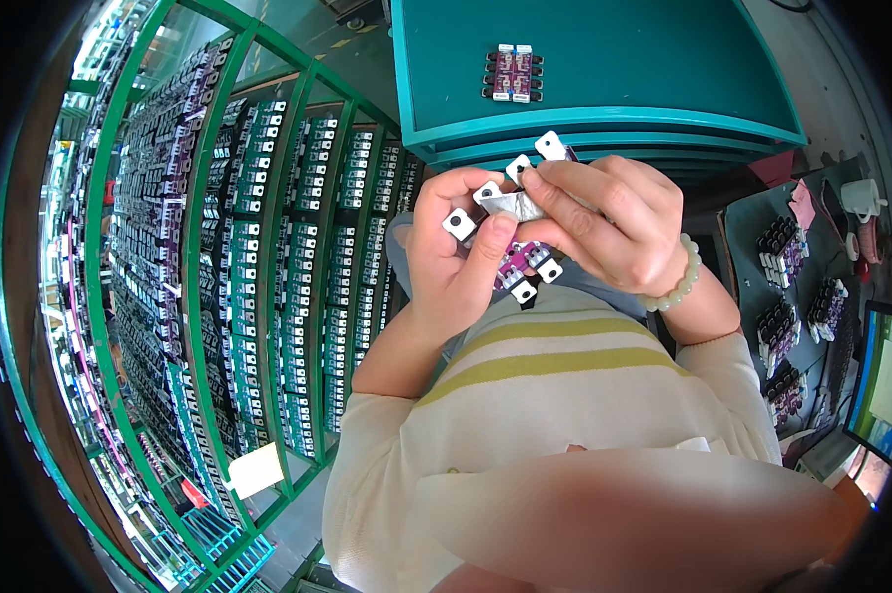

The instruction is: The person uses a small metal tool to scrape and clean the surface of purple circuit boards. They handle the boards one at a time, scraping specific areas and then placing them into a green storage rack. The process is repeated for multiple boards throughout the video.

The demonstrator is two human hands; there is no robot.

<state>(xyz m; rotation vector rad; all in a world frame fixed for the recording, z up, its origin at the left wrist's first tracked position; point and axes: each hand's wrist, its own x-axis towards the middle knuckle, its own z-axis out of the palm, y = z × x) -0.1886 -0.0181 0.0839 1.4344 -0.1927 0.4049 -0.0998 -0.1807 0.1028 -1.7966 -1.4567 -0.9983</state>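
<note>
In front of my chest, my left hand (449, 262) is closed round a purple circuit-board module (517, 265) with black parts and several white end tabs. White tabs with dark round centres stick out past the fingers on both sides. From the right, my right hand (614, 212), with a pale bead bracelet at the wrist, pinches a small silver-grey piece (527, 208) against the module's upper side. My left thumb presses near the same piece. Fingers cover much of the module, so I cannot tell whether it is one unit or two lying together.
Ahead stands a teal cabinet (604, 59) with similar modules (513, 74) on top. Green racks (230, 158) packed with modules fill the left side. On the right, a dark table (745, 232) carries more modules (782, 247), a white cup-like container (863, 198) and a monitor (883, 381).
</note>
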